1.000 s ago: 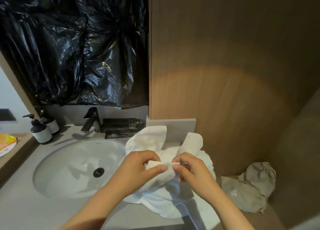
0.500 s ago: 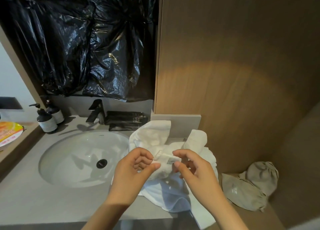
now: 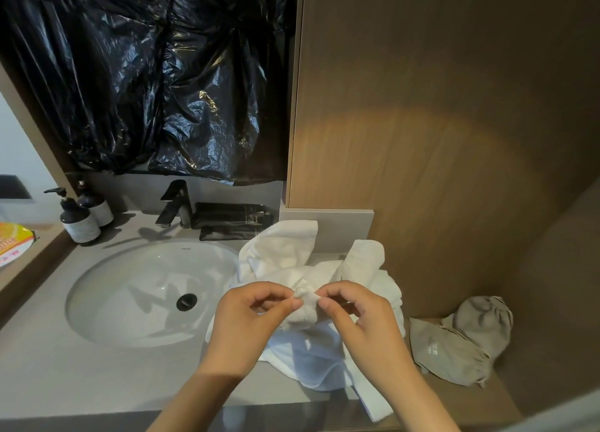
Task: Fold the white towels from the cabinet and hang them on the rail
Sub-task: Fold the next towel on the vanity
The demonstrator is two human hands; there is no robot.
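Observation:
A crumpled white towel (image 3: 292, 253) lies in a heap on the grey counter (image 3: 81, 376), right of the sink, with one end hanging over the front edge. My left hand (image 3: 250, 321) and my right hand (image 3: 360, 321) are close together above the heap. Each pinches the same small raised bunch of towel edge between thumb and fingers. No rail or cabinet shelf is in view.
A white oval sink (image 3: 146, 295) with a black faucet (image 3: 175, 204) lies to the left. Two pump bottles (image 3: 81, 220) stand at the back left. Black plastic (image 3: 146, 74) covers the mirror. A wood panel (image 3: 438, 123) rises behind the towel. A grey cloth bag (image 3: 461, 344) sits at the right.
Both hands have shifted their pinches along the towel edge and now gather a smaller bunch between them. The camera has tilted slightly, showing more counter at the left.

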